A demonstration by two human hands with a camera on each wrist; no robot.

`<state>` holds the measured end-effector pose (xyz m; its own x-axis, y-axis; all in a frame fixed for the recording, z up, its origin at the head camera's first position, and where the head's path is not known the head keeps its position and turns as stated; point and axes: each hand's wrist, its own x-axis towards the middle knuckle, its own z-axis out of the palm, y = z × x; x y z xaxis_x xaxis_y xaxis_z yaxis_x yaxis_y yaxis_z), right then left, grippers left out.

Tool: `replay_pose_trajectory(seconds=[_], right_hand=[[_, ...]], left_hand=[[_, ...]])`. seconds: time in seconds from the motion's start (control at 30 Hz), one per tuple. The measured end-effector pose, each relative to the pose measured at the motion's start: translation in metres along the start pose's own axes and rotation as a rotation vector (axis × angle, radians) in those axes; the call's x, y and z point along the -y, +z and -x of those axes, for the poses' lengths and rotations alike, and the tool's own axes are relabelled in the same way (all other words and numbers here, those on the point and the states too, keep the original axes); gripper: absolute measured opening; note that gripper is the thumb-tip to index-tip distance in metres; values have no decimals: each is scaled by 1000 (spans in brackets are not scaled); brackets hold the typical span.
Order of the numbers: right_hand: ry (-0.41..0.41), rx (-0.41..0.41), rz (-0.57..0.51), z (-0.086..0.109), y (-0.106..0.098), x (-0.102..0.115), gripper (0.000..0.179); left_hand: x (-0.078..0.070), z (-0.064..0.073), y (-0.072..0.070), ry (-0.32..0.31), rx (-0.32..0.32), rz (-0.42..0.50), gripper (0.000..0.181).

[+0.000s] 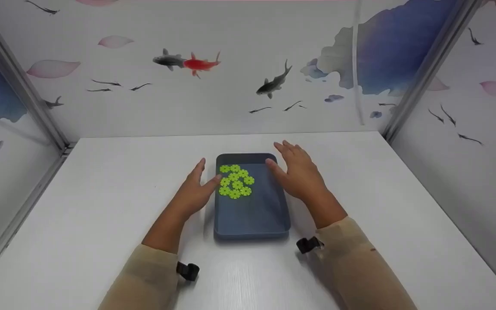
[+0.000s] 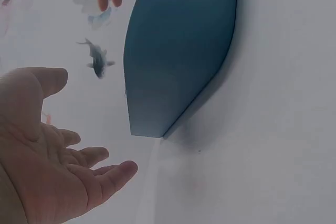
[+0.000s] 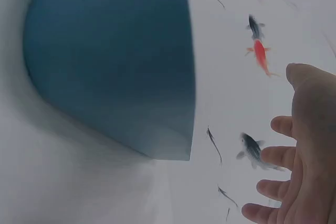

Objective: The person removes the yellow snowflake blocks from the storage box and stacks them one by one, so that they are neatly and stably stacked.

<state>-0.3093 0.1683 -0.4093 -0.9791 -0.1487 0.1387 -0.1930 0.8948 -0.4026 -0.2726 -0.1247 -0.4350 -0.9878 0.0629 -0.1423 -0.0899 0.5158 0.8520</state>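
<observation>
A blue-grey rectangular tray stands on the white table, its long side pointing away from me. Several lime-green flower-shaped discs lie flat in its left, farther part. My left hand is beside the tray's left wall, thumb near the rim and fingers extended; it holds nothing. On the opposite side, my right hand hovers by the far right corner, fingers spread and holding nothing. Both wrist views show the tray's outer wall apart from the spread left fingers and right fingers.
The white table reaches back to a panel wall printed with fish and petals. Side panels with metal posts enclose it left and right. A black strap piece sticks out from the left sleeve, another from the right.
</observation>
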Motion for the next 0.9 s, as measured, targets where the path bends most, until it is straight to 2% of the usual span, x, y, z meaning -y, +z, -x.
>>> replay_pose_trajectory(seconds=[0.23, 0.4, 0.57, 0.73, 0.9], right_hand=[[-3, 52, -157, -7, 0, 10, 74], [0, 79, -242, -13, -1, 16, 78], [-5, 120, -390, -23, 0, 19, 78], [-3, 151, -495, -36, 7, 20, 67], [21, 196, -571, -49, 19, 21, 47]], left_hand=[[5, 2, 4, -37, 61, 121, 88], [8, 3, 8, -65, 100, 203, 85], [10, 1, 12, -79, 113, 272, 83], [14, -1, 15, -95, 109, 279, 77], [17, -4, 17, -106, 121, 295, 73]])
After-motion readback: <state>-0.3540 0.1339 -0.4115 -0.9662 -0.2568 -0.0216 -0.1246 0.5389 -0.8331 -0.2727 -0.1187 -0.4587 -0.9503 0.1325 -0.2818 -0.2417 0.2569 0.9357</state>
